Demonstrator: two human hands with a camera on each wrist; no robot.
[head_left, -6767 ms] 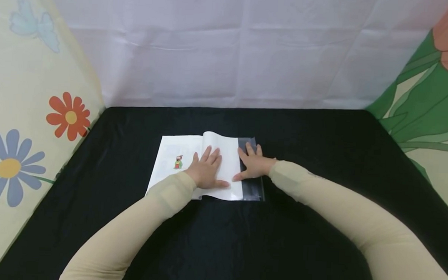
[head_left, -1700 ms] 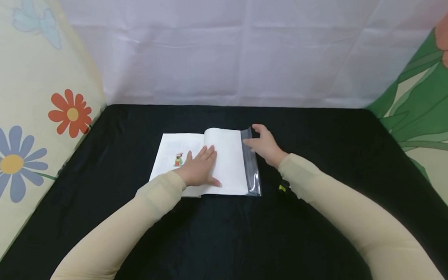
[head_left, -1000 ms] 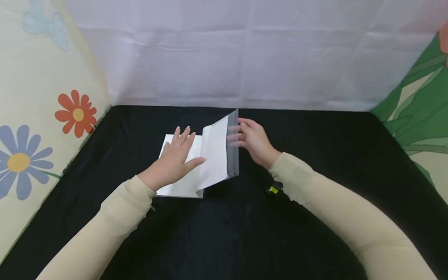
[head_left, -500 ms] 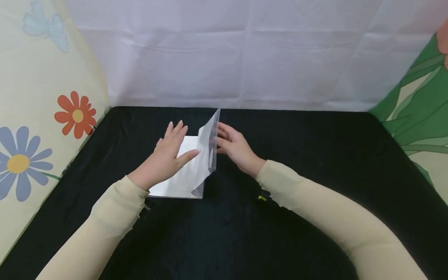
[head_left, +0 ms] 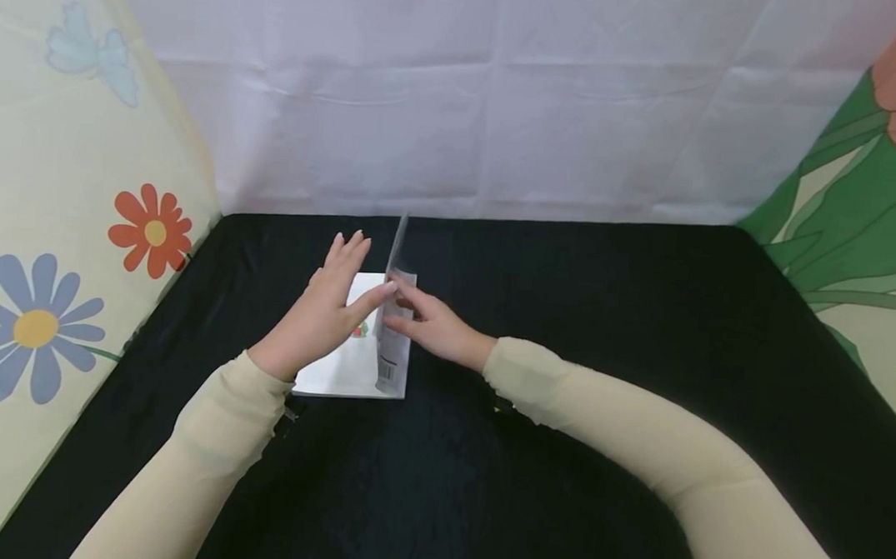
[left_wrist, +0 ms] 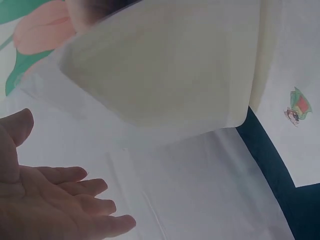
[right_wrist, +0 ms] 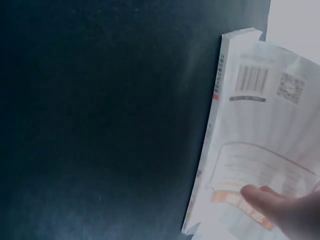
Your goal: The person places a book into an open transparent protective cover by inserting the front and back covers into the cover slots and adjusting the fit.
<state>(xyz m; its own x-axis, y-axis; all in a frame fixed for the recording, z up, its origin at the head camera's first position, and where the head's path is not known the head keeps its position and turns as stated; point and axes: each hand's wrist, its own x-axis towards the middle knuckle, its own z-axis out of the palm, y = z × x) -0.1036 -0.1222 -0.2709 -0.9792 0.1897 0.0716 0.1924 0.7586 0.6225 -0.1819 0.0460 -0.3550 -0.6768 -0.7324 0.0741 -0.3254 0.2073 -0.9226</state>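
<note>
A book (head_left: pixel 339 375) lies on the black cloth. Its back cover (head_left: pixel 393 369), with a barcode, stands raised near the spine, and a clear plastic edge (head_left: pixel 399 240) sticks up beyond it. My right hand (head_left: pixel 442 325) touches the outer side of this cover, fingers loosely bent. In the right wrist view, fingertips (right_wrist: pixel 255 195) rest on the printed cover (right_wrist: pixel 245 125). My left hand (head_left: pixel 327 303) hovers over the page with fingers spread; its thumb is near the cover edge. From the left wrist, the cover's pale inner side (left_wrist: pixel 165 65) appears beside the left hand (left_wrist: pixel 55 200).
Black cloth (head_left: pixel 604 320) covers the table around the book. A white curtain (head_left: pixel 463 105) hangs behind. Flower-printed panels (head_left: pixel 33 328) stand at both sides.
The white sheet and plastic flap lay flat on the right; they have been lifted and swung leftward past upright. My right hand followed leftward. The left hand rose off the sheet and moved left.
</note>
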